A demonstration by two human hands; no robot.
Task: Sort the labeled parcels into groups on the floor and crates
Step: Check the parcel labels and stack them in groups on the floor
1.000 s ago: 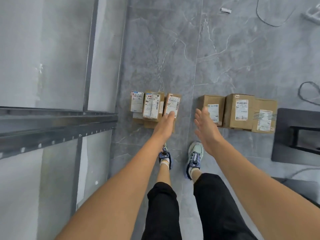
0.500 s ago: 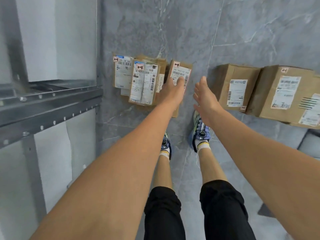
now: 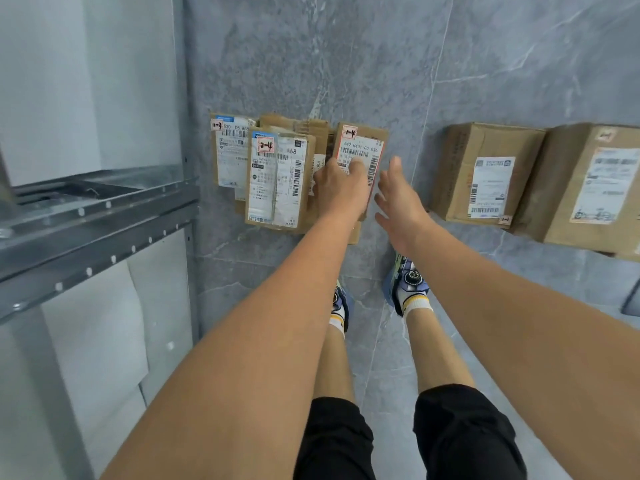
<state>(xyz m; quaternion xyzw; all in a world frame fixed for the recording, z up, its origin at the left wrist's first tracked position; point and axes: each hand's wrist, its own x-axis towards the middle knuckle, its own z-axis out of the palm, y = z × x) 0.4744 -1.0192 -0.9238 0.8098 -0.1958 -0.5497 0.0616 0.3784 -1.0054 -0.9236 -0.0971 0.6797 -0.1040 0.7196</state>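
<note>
**Item: parcel 1-4** [image 3: 362, 142]. A slim brown cardboard carton with a flat face. It carries a white barcode label edged in red and a handwritten tag at its top corner. It lies on the floor at the right end of a small cluster, directly under our left hand [image 3: 341, 190].

**Change:** A moment ago the left hand's fingers lay straight on it. Now they bend over the label and grip the carton, with the thumb hidden. Our right hand [image 3: 398, 199] has drawn in just right of the left. Its fingers are straight and spread, holding nothing and clear of the carton. We judge the parcel is being taken up for regrouping and has not yet left the floor.

**Left of the left hand:** parcel 2-4 [image 3: 277, 181], flat, with wrinkled tape and glossy labels, sits against the gripped carton. Beyond it, parcel 1-3 [image 3: 228, 150] is partly covered in this view.

**Right of the right hand, apart:** a small box [image 3: 485, 171] and a large box [image 3: 588, 181]. Both are taller, of matt corrugated card, with crisp edges.

**Floor** [image 3: 311, 64]: grey veined tile, smooth and faintly glossy.

**Far left:** shelf rack [image 3: 97, 220] of galvanised steel with punched holes.
</note>
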